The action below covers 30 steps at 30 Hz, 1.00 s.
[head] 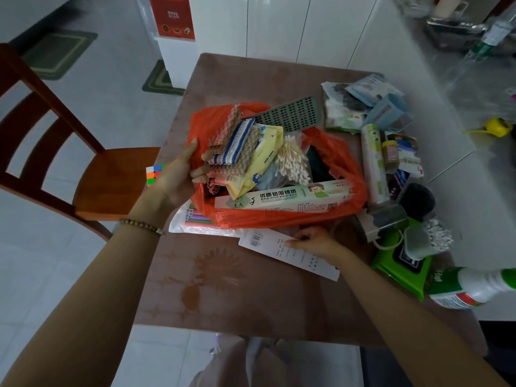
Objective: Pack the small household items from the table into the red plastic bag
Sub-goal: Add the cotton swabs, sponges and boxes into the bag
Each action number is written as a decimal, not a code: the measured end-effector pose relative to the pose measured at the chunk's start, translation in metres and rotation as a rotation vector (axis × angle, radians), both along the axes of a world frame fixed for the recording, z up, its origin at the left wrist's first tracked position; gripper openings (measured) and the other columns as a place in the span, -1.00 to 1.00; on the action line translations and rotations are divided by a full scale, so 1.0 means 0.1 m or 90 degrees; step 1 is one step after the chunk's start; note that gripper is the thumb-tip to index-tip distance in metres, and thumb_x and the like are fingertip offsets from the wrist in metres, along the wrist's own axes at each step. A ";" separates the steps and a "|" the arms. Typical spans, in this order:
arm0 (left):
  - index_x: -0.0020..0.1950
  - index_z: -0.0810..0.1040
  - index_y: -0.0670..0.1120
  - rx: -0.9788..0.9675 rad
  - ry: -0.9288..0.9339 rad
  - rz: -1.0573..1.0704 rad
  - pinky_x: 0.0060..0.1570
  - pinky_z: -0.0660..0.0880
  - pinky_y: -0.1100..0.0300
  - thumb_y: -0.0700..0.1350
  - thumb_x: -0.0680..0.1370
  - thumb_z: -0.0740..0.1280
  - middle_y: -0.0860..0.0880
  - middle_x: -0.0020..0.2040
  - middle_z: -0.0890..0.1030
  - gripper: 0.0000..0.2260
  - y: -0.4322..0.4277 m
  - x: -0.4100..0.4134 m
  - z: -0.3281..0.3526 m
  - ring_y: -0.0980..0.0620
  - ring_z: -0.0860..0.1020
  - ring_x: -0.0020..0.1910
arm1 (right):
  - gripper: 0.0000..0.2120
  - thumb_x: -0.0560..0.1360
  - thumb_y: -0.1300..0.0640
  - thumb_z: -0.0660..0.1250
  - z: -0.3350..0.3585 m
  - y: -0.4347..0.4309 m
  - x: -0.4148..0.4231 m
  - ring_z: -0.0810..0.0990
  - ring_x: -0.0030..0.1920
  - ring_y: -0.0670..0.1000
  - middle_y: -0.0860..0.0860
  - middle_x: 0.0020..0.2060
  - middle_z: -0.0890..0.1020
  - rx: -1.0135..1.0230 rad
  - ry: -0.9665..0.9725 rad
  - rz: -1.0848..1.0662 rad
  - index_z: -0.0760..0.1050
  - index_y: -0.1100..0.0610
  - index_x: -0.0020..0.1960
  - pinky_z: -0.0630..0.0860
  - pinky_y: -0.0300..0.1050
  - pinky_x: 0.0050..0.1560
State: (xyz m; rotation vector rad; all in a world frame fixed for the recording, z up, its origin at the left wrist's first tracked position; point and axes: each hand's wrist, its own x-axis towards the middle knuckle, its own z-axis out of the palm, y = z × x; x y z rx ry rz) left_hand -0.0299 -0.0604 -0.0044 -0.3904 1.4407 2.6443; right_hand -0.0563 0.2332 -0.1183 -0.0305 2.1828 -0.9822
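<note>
Left grip point(178, 174) pulling red plastic bag point(212, 121) rim wide; right grip point(312, 240) pinching white flat pack point(307, 261); best tilting it edgewise, sliding beside foil box point(279, 198).

We lose part of the left grip point(178, 174) here: its fingertips slip behind the rim of the red bag point(335, 216), down among the sponges point(231, 141). Left of the bag, the cube point(153, 174) shows only a corner past that wrist. Under the bag, the coloured pack point(195, 219) is mostly covered. Just in front of the bag, the right grip point(312, 240) curls over the white card point(279, 247), fingertips tucked from us, and the card's print is too small to read. Deep inside the bag sits a dark thing point(318, 163) we cannot name. Right of the bag, the white bottle point(474, 286) runs off the frame edge. Far beyond the bag, the clutter point(452, 34) on the other worktop is a blur.
</note>
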 end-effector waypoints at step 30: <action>0.03 0.41 -0.08 0.038 -0.012 0.021 -0.63 0.13 0.43 0.01 0.66 -0.01 0.11 -0.42 0.42 -0.73 0.11 0.03 -0.16 0.19 0.19 -0.60 | -0.16 0.19 -0.16 0.55 0.13 -0.43 0.19 0.35 0.29 0.07 0.02 0.29 0.39 0.229 0.215 0.441 0.25 0.05 0.32 0.30 -0.03 0.25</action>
